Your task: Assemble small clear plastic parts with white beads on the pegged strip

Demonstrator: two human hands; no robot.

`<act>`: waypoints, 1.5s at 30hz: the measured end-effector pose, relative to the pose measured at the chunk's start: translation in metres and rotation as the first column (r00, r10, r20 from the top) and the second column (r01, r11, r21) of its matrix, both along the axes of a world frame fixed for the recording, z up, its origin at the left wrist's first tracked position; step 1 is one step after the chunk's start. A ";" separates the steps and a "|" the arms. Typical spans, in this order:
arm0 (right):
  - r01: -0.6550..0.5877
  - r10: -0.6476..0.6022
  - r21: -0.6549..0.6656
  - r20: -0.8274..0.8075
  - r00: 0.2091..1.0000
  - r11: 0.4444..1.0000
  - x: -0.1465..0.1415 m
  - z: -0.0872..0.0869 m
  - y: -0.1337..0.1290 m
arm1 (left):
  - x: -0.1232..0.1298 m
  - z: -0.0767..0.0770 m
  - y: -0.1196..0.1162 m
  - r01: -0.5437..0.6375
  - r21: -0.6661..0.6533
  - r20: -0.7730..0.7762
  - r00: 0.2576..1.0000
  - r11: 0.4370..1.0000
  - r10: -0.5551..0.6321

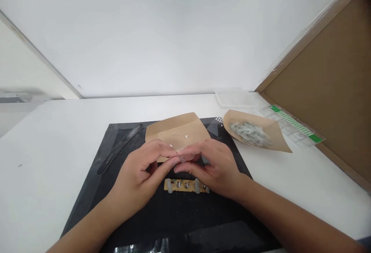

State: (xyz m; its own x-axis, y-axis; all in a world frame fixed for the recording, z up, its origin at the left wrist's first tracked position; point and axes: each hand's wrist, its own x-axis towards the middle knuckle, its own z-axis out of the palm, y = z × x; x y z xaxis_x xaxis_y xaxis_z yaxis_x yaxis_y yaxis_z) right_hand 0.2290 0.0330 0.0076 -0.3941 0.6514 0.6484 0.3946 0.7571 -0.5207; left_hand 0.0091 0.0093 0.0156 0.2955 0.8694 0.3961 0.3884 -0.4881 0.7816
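Two bare hands meet at the fingertips above a black mat [162, 218] on the white desk [37, 160], and the yellowish strip [182, 185] lies just off them at six o'clock. Its long axis runs nearly straight from nine to three, while the translucent nail tips [169, 185] on it sit crosswise, twelve to six, with small metal pieces [178, 184] between. The right hand [222, 168] is nearer: its lower edge covers the strip's three-o'clock end in this view, though whether it touches cannot be told. The left hand [136, 172] stands off the strip's nine-o'clock end, thumb and forefinger drawn together at the tips. The right fingers curl in, with a gap above the thumb. What, if anything, is pinched where they meet is too covered to tell. Brown paper [174, 125] with pale chips lies at twelve o'clock, a nail file [120, 148] at ten.
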 end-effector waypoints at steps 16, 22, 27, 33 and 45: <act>-0.110 0.128 -0.150 0.117 0.985 0.983 0.009 0.002 0.000 | 0.010 -0.009 -0.008 -0.025 -0.267 0.133 0.989 0.963 0.063; -0.165 0.202 -0.236 0.143 0.969 0.958 0.014 0.011 0.004 | 0.007 -0.004 -0.005 0.057 -0.317 0.112 0.993 0.947 -0.023; -0.171 0.210 -0.259 0.132 0.969 0.951 0.014 0.013 -0.001 | 0.006 -0.003 -0.003 0.100 -0.343 0.152 0.987 0.934 -0.050; -0.090 0.148 -0.233 0.244 0.958 0.968 0.018 0.020 -0.013 | 0.006 -0.002 -0.005 0.140 -0.341 0.122 0.987 0.930 -0.104; -0.097 0.187 -0.258 0.351 0.917 0.961 0.031 0.008 -0.019 | -0.004 0.002 0.003 0.180 0.081 -0.044 0.983 0.980 -0.177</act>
State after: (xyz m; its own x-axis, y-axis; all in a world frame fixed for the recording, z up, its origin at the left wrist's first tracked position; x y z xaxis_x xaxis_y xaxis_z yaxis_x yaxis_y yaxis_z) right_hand 0.2598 0.0143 0.0155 -0.6752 0.6836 0.2771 0.4892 0.6962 -0.5253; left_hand 0.0052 0.0127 0.0178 0.4586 0.7650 0.4521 0.3159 -0.6159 0.7217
